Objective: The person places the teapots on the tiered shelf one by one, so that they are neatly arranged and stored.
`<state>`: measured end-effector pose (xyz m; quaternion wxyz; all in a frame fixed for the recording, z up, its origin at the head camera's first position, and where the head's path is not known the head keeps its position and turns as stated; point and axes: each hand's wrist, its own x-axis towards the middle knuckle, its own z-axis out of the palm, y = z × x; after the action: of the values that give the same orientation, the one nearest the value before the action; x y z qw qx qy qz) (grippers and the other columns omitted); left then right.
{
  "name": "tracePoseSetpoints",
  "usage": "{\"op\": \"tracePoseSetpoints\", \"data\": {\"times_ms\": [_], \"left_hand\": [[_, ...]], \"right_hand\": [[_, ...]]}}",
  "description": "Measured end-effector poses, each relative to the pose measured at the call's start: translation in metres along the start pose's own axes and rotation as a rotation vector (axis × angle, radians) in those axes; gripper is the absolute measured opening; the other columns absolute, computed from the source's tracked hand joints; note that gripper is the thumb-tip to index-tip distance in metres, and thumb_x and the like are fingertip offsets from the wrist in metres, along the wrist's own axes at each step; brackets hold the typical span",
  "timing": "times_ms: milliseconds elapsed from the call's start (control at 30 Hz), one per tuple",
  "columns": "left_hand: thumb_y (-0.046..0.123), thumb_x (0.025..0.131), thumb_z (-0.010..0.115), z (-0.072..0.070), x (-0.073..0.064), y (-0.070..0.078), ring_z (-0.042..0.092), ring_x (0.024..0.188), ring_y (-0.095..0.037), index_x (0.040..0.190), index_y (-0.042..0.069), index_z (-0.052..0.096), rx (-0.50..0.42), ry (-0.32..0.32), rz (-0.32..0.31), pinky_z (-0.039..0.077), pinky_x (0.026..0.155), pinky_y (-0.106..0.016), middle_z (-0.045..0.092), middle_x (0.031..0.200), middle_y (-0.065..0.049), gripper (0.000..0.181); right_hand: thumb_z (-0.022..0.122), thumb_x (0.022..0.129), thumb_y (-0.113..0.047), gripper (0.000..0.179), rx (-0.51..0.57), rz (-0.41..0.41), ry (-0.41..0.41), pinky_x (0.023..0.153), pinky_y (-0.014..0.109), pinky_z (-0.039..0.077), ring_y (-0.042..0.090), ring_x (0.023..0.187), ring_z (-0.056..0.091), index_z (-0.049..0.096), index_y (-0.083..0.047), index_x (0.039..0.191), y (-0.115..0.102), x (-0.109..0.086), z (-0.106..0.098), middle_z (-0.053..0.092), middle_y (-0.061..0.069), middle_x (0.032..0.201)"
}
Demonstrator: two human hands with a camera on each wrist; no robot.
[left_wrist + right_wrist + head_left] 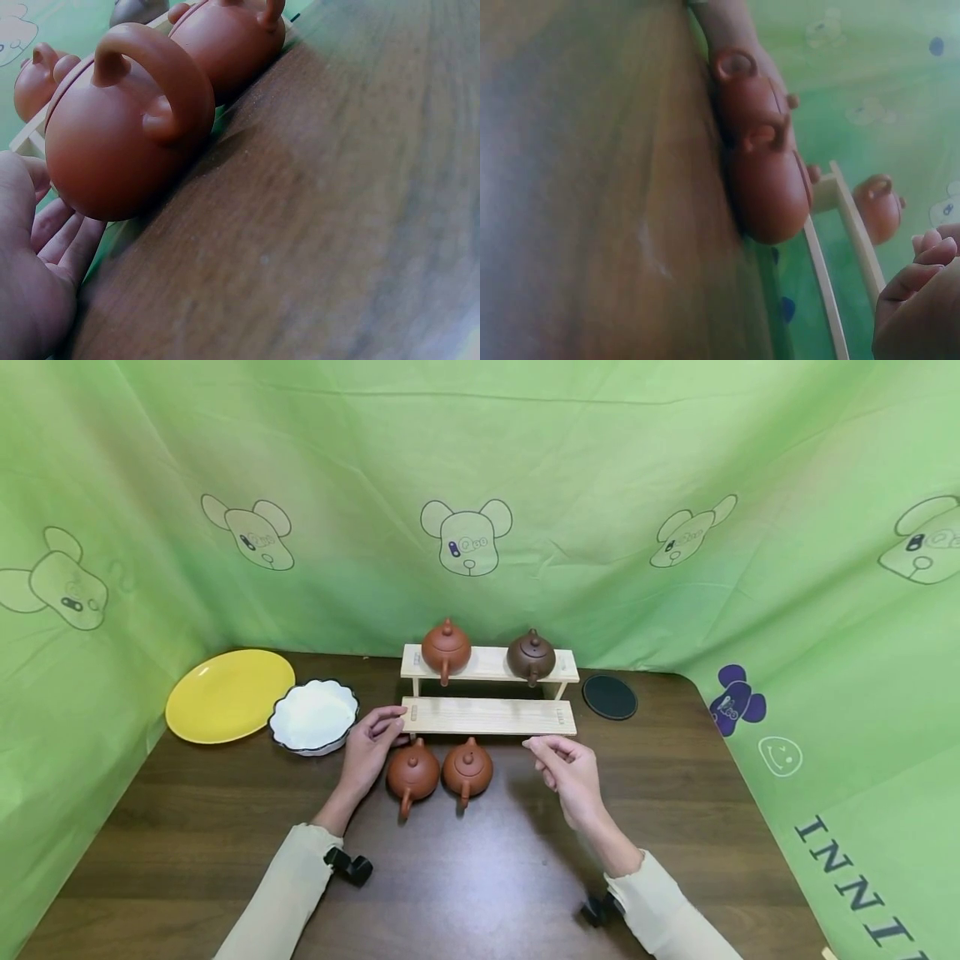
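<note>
A pale two-tier wooden stand (487,717) stands at the back middle of the table. My left hand (371,743) grips the left end of its lower shelf, fingertips at the board's edge; in the left wrist view this left hand (34,262) is partly behind a teapot. In front of the stand sit two reddish-brown clay teapots, the left teapot (412,771) and the right teapot (467,770), handles toward me. My right hand (570,774) hovers near the shelf's front right, fingers loosely curled, holding nothing visible.
The upper shelf (482,664) bears a reddish teapot (446,649) on the left and a dark brown teapot (531,656) on the right. Left of the stand are a white scalloped dish (313,717) and a yellow plate (228,697). A dark round coaster (610,697) lies at right.
</note>
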<state>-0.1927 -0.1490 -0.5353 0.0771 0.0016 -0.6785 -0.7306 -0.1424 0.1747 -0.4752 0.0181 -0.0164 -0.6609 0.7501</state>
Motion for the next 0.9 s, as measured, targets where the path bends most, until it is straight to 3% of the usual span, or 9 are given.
{"op": "tracePoseSetpoints", "data": {"times_ms": [367,900], "left_hand": [[-0.001,0.109,0.069,0.001,0.001,-0.002,0.078,0.095,-0.006,0.133,-0.009,0.071,0.001,-0.019,0.004,0.069,0.086,-0.026,0.075,0.123,-0.032,0.026],[-0.002,0.109,0.068,-0.001,-0.001,0.001,0.078,0.094,-0.005,0.133,-0.010,0.071,0.005,-0.010,0.001,0.069,0.086,-0.026,0.076,0.122,-0.030,0.025]], "right_hand": [[0.072,0.106,-0.004,0.019,-0.023,0.052,-0.069,0.045,0.012,0.035,0.002,0.051,0.044,0.077,0.014,0.109,0.012,-0.022,0.007,0.063,-0.004,0.068],[0.071,0.109,-0.012,0.029,-0.082,0.241,-0.258,0.047,0.014,0.033,0.002,0.054,0.045,0.074,0.014,0.122,0.023,-0.038,0.017,0.064,-0.004,0.072]]}}
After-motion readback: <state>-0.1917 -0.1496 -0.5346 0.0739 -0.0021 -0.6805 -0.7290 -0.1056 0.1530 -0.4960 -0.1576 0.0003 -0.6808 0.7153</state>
